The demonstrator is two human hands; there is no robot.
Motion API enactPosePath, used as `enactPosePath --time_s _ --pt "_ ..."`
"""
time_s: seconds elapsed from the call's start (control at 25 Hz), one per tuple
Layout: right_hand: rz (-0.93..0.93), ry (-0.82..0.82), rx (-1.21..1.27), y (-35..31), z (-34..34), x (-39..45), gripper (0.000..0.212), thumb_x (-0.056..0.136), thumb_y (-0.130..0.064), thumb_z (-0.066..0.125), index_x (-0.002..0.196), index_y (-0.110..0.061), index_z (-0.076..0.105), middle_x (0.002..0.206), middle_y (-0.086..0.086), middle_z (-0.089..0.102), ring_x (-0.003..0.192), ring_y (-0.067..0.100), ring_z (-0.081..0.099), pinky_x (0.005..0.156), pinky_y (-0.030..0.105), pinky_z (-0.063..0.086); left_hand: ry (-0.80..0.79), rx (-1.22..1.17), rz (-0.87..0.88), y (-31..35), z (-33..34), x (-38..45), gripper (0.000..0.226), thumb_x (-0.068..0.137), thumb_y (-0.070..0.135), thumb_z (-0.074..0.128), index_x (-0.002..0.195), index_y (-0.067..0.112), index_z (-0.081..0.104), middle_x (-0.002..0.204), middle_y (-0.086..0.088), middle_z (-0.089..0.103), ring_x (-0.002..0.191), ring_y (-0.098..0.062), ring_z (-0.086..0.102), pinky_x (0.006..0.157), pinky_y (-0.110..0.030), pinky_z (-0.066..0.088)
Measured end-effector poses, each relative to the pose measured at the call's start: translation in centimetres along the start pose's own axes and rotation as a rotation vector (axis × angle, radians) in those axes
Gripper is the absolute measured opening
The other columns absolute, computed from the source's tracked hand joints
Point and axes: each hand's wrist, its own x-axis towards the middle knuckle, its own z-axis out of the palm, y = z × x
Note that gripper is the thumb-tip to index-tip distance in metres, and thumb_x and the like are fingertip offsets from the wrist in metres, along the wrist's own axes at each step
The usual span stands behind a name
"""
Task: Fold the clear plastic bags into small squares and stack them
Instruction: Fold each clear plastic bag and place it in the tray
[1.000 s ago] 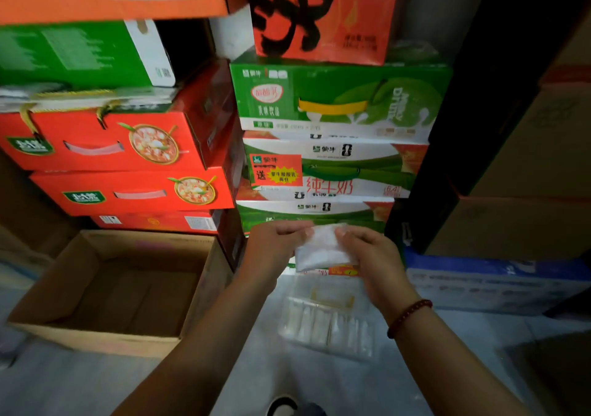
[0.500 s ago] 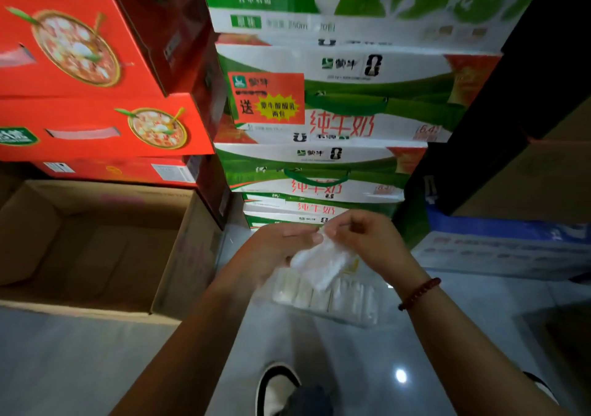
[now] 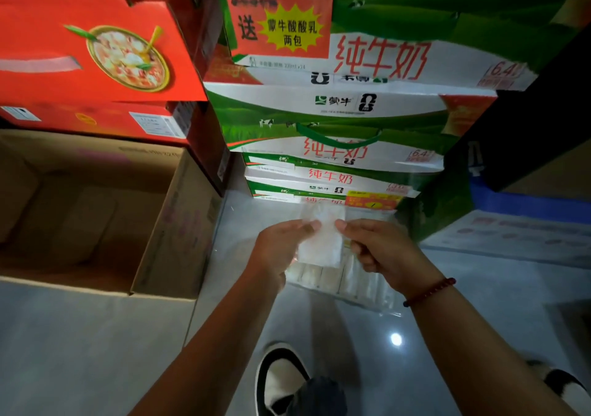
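A folded clear plastic bag point(image 3: 320, 239) hangs upright between my hands, a small pale rectangle. My left hand point(image 3: 281, 249) pinches its left edge near the top. My right hand point(image 3: 380, 249) pinches the right edge at the same height, its other fingers curled; a red bead bracelet is on that wrist. Below the held bag, on the grey floor, lies a clear packet point(image 3: 345, 281) with a row of folded bags standing side by side inside it.
An open brown cardboard box point(image 3: 153, 243) stands on the floor at the left. Red cartons point(image 3: 80, 48) and green-white milk cartons point(image 3: 351, 112) are stacked behind. A blue-white box point(image 3: 511, 233) lies at the right. My shoes point(image 3: 281, 380) show at the bottom.
The camera has tilted down and moved closer. The bag, bunched between my hands a moment ago, now hangs flat and upright, pinched at both edges.
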Motion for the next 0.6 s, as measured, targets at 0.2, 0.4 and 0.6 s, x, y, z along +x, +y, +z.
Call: enactPosePath --time_s 0.2,0.4,0.6 --pt "-0.046 0.015 0.101 0.6 0.9 0.9 0.016 0.09 -0.024 0.062 0.083 -0.009 0.063 0.078 0.007 0.074 0.064 0.014 0.07 0.047 0.018 0.048 0.025 0.028 -0.006 -1.0 0.0 -0.2 0.018 0.081 0.029 0.072 0.09 0.013 0.07 0.085 0.002 0.071 0.079 -0.016 0.064 0.061 -0.024 0.045" --pt "-0.194 0.067 0.079 2.8 1.5 1.7 0.019 0.09 -0.018 0.062 0.077 -0.004 0.061 0.088 0.017 0.071 0.086 0.023 0.07 0.076 0.03 0.057 0.019 0.047 -0.047 -2.7 -0.4 0.0 0.018 0.086 0.036 0.067 0.087 0.018 0.066 0.081 0.006 0.063 0.076 -0.011 0.058 0.064 -0.02 0.046" --pt "-0.174 0.115 0.029 6.0 1.7 2.0 0.025 0.088 -0.019 0.065 0.066 -0.009 0.059 0.075 0.009 0.069 0.078 0.021 0.068 0.082 0.038 0.056 0.04 -0.134 -0.034 -6.5 0.3 0.1 0.021 0.088 0.021 0.066 0.093 0.001 0.069 0.092 -0.014 0.074 0.085 -0.02 0.072 0.067 -0.019 0.055"
